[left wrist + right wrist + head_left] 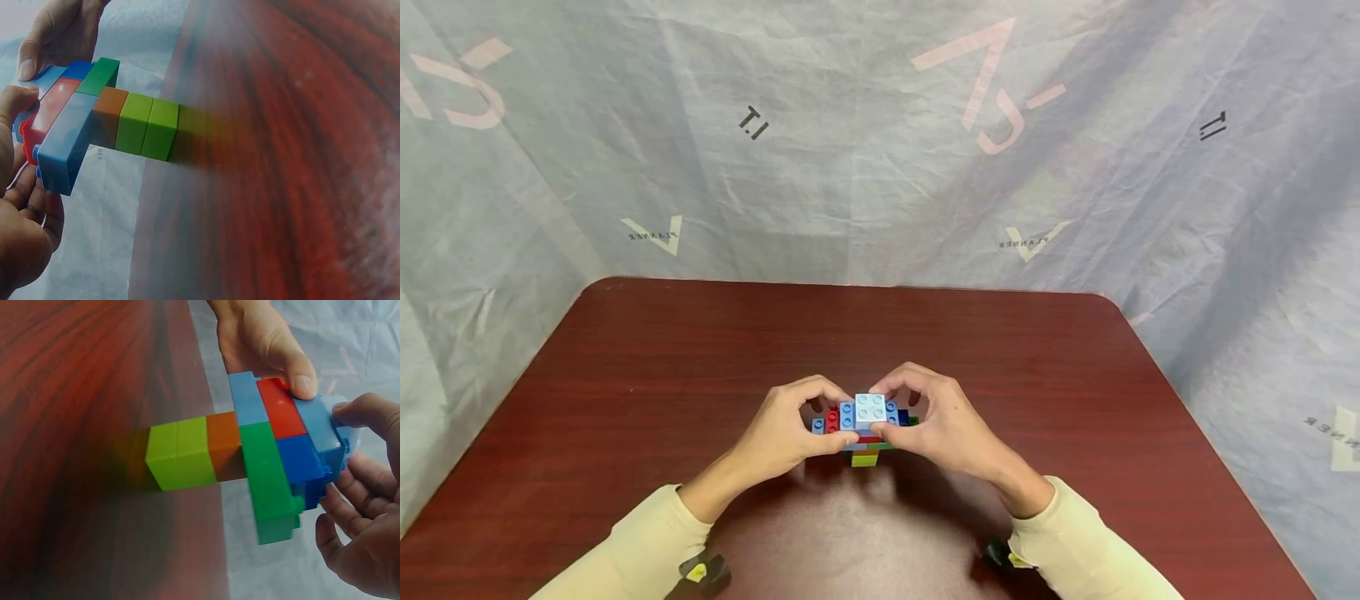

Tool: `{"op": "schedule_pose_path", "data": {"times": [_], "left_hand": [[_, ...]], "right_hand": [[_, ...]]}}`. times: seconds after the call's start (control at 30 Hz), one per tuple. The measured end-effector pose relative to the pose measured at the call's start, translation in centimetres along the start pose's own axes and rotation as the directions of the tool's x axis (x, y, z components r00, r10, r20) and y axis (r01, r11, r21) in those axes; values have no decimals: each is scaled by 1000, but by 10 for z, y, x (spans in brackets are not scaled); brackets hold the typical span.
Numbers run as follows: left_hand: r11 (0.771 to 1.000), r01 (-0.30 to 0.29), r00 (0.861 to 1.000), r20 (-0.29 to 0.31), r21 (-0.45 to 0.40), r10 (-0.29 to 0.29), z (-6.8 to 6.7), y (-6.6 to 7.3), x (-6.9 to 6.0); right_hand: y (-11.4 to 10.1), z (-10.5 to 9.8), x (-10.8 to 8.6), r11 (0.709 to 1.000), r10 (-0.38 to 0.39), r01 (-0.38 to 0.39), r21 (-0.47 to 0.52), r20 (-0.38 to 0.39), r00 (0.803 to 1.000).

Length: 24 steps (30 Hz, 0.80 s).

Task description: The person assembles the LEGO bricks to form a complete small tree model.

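Note:
A tower of toy building bricks stands on the table, narrow below and wider above. Two lime green bricks (178,455) form its foot, with an orange-brown brick (224,447) over them. Higher up come a green brick (267,487) beside a blue one (62,147), then a red brick (282,407) beside a dark blue one (300,457). Above these lies a light blue brick (317,425), topped by a pale blue brick (870,408). My left hand (782,425) grips the light blue layer from the left. With thumb and fingers, my right hand (951,417) pinches the pale blue brick.
The dark red wooden table (700,333) spreads around the bricks. A grey printed cloth (850,167) hangs behind and at both sides. Dark straps (706,573) with yellow marks show beneath the sleeves.

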<state>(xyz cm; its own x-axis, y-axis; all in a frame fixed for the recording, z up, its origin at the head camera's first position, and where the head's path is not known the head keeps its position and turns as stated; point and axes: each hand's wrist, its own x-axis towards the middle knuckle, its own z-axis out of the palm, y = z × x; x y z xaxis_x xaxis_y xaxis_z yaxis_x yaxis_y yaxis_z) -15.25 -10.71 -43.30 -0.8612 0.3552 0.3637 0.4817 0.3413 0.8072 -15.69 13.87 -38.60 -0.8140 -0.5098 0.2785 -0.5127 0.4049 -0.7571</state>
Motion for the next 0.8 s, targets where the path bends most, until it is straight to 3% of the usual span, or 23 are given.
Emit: {"op": "schedule_pose_path", "data": {"times": [0.3, 0.8], "left_hand": [[1000, 11, 1000, 6, -1, -11, -1, 0, 0], [999, -18, 1000, -20, 37, 19, 1, -4, -2]], "right_hand": [[8, 6, -2, 999, 6, -5, 42, -22, 1000], [24, 5, -11, 997, -80, 79, -19, -43, 996]]}}
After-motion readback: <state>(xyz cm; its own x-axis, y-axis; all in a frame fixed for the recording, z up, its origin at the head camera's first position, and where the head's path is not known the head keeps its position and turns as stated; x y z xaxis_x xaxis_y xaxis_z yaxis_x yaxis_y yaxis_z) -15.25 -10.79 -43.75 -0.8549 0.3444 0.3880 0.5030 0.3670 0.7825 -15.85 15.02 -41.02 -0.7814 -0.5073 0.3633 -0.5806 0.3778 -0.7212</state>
